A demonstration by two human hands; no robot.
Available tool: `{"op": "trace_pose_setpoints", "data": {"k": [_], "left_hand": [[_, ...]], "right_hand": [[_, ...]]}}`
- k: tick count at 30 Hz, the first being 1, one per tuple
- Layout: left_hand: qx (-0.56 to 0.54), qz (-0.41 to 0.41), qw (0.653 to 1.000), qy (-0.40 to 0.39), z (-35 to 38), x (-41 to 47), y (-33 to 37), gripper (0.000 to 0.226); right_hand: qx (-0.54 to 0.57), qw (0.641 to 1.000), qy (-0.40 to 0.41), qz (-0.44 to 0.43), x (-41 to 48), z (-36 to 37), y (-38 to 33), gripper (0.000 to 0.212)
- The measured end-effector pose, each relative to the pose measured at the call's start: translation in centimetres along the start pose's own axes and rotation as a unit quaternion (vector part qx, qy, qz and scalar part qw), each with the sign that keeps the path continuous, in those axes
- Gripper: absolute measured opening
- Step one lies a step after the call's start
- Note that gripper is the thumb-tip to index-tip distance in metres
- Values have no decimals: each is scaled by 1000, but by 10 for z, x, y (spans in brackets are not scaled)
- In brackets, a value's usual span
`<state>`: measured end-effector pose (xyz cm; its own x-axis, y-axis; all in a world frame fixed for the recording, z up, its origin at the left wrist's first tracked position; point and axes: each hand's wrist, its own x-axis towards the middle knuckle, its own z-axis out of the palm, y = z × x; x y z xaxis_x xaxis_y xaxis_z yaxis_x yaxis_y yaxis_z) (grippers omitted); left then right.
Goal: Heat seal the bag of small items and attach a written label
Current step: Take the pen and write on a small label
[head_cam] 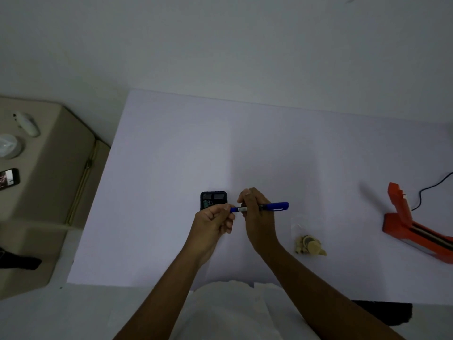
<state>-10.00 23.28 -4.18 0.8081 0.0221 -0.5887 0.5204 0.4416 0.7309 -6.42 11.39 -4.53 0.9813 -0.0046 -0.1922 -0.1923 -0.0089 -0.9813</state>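
A blue marker pen lies level between my two hands above the white table. My right hand grips its barrel. My left hand pinches the pen's left end, which may be a cap. A clear bag of small tan items lies on the table to the right of my right forearm. An orange heat sealer stands open at the right edge, with a black cord running behind it. A small black box sits just beyond my left hand.
A beige side table stands to the left with a phone, a white mouse and a clear round object on it. A white wall rises behind the table.
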Motion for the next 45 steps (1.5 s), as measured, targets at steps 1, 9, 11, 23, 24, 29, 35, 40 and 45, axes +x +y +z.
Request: {"op": "trace_pose_setpoints", "data": {"k": [1,9,11,23,24,29,35,40,45], "left_hand": [[2,2,1000,-1,1,0,1,21],[40,22,999,9,0,4,3,21],[78,34,996,22,-7,5,4,21],[471,238,832,172,-80,37,45,23],[489,234,823,171,-80,41,42,24],[532,210,806,154,-73,58,14,23],[600,199,759,156,-65,67,-19,28],[466,134,858,171,-60,72,-29,29],[365,44,918,149,-48,77,-33,45]], "right_hand": [[6,1000,5,-1,1,2,-1,22],[10,1000,-6,-22,-1,10,-1,18],[10,1000,-29,-2,2,12,-1,13],[-89,985,47,143,29,-2,38,36],[-112,983,46,140,30,-3,42,36],[-175,969,2,177,32,0,68,27],[-217,954,-65,195,32,5,87,29],[-184,958,-90,200,31,3,92,27],[-156,966,-97,181,38,2,100,29]]}}
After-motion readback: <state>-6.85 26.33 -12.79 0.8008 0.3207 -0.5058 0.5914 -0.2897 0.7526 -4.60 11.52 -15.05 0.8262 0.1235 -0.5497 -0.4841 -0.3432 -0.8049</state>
